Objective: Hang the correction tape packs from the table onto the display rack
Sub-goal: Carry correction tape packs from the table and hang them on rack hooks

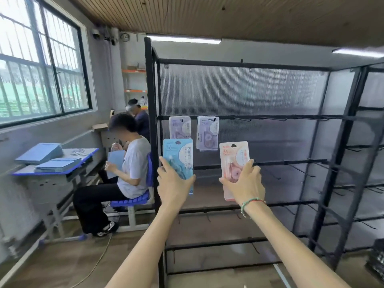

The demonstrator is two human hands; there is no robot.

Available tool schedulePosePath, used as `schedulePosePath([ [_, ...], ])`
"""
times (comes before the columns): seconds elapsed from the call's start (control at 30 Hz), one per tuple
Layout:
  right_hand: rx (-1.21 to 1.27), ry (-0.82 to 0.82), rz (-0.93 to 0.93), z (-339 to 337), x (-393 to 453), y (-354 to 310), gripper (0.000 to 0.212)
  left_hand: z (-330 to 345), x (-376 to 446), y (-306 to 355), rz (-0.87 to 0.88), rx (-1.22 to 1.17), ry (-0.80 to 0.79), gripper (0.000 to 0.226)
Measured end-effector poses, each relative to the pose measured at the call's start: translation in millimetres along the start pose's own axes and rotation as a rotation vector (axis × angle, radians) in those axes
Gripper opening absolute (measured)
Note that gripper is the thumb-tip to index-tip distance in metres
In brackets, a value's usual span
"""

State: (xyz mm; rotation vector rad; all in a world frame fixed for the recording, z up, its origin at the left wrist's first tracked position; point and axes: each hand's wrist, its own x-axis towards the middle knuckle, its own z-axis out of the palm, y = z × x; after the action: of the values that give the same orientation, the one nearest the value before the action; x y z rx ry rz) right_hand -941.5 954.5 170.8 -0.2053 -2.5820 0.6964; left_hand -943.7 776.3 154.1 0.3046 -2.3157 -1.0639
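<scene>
Both hands up at the rack, one pack in each.

Left hand point(173, 185) grips the lower part of a blue pack point(178, 161), thumb on its left edge, fingers curled round the right edge; pack upright, held in front of the rack's left post. Right hand point(245, 185) grips a pink pack point(233, 161) the same way from below, upright, bracelet point(250, 204) on that wrist. Both packs sit just below the top hook rail point(270, 117) of the black rack point(150, 121). Two purple packs point(180, 127) point(207, 133) hang on that rail, right above the held ones. Rest of the hooks point(299, 169) bare. Off to the left: seated person point(128, 163) on a blue chair point(135, 199), desk point(56, 173) with blue folders point(39, 152), window point(41, 69) behind.
</scene>
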Motion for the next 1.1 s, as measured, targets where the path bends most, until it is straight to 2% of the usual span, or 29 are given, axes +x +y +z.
schedulePosePath([
  [0.37, -0.004, 0.051, -0.097, 39, 132, -39, 0.112, 49, 124, 16, 0.065, 0.007, 0.042, 0.117],
  [0.7, -0.027, 0.027, -0.148, 58, 175, -47, 0.112, 69, 156, 9, 0.032, 0.041, 0.050, 0.119],
  [1.1, -0.016, -0.021, -0.160, 74, 183, -42, 0.111, 80, 161, 4, 0.059, 0.067, 0.081, 0.120],
])
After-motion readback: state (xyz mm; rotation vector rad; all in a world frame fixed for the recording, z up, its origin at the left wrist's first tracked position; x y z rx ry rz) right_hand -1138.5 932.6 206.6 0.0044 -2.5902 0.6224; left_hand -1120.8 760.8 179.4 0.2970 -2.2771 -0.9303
